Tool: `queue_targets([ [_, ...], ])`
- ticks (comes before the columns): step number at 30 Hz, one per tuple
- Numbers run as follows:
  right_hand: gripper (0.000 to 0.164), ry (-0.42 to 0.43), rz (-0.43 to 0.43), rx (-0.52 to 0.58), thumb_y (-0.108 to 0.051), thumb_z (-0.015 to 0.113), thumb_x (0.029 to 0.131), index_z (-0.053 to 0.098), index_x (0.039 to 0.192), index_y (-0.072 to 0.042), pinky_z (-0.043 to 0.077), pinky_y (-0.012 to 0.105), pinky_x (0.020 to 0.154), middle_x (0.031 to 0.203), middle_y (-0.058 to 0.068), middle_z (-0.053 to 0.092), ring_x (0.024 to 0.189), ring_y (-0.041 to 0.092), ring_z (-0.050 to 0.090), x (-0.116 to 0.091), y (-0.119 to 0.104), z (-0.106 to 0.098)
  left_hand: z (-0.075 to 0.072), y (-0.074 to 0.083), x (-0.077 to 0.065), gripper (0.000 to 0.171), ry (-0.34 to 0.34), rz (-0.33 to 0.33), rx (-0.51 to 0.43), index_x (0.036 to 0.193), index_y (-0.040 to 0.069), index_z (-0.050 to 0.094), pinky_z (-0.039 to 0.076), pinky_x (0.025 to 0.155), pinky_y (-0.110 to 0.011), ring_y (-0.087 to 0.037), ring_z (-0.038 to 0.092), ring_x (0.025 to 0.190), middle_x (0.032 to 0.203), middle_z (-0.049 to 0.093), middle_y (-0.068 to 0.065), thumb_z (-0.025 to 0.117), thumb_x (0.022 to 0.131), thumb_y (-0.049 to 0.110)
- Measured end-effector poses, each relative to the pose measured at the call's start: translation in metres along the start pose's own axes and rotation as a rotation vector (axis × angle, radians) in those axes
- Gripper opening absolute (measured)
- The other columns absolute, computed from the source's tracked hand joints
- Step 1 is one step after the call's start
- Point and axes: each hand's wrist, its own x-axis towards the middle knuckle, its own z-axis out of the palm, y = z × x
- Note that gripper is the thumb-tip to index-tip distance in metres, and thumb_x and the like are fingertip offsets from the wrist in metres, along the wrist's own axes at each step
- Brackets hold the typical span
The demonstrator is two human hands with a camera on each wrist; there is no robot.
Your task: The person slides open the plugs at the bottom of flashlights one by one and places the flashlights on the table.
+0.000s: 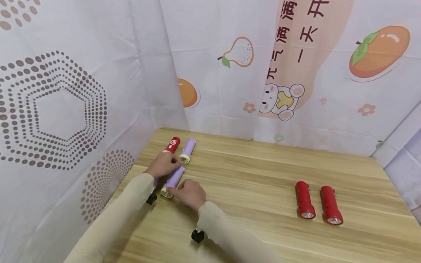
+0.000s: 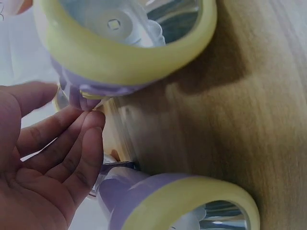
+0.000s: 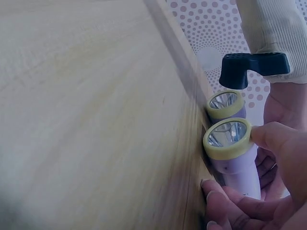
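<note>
Gripping the yellow-rimmed lamp end of a purple flashlight (image 1: 172, 182) near the table's (image 1: 244, 174) left edge, the right hand (image 1: 192, 193) works opposite the left hand (image 1: 162, 164), whose thumb and fingers pinch the tail. Right wrist view: lamp head of a second flashlight (image 3: 226, 113) plainly visible alongside; head view: mostly covered by the left arm. Beyond: a third purple flashlight (image 1: 188, 150), one red flashlight (image 1: 173, 144). Head view alone: two red flashlights (image 1: 305, 200) well to the right.
</note>
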Motion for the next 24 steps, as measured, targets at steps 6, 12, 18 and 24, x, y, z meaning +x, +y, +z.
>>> queue_targets([
  [6,0.054,-0.001,-0.016,-0.012,-0.058,0.072,0.088,0.05,0.055,-0.022,0.025,0.026,0.042,0.048,-0.011,0.038,0.046,0.007,0.036,0.0003,0.0008,-0.0013,0.0014,0.0007,-0.0012,0.021,-0.049,0.017,0.032,0.082,0.008,0.075,0.046,0.059,-0.029,-0.014,0.056,0.065,0.075,0.068,0.002,0.079,0.091,0.027],
  [12,0.053,-0.007,-0.01,-0.007,-0.057,0.072,0.088,0.052,0.055,-0.021,0.025,0.026,0.043,0.049,-0.011,0.039,0.046,0.008,0.036,0.0001,0.001,-0.0018,0.0017,0.0016,-0.0004,0.022,-0.09,-0.014,0.036,0.083,0.008,0.075,0.044,0.056,-0.028,-0.014,0.056,0.064,0.075,0.068,0.001,0.077,0.092,0.028],
  [18,0.052,-0.011,-0.001,0.006,-0.057,0.073,0.089,0.056,0.057,-0.02,0.026,0.026,0.043,0.05,-0.01,0.042,0.047,0.008,0.038,-0.0019,0.0021,-0.0026,-0.0008,0.0038,-0.0003,0.02,-0.132,-0.023,0.02,0.085,0.006,0.074,0.044,0.056,-0.028,-0.014,0.056,0.064,0.077,0.068,-0.001,0.074,0.093,0.025],
  [24,0.05,-0.031,0.002,0.034,-0.055,0.073,0.089,0.061,0.059,-0.017,0.028,0.027,0.043,0.05,-0.009,0.047,0.046,0.009,0.039,-0.0028,0.0025,-0.0027,-0.0012,0.0036,-0.0006,0.019,-0.142,-0.027,-0.026,0.083,0.006,0.073,0.043,0.054,-0.027,-0.014,0.055,0.062,0.076,0.067,-0.002,0.073,0.092,0.022],
])
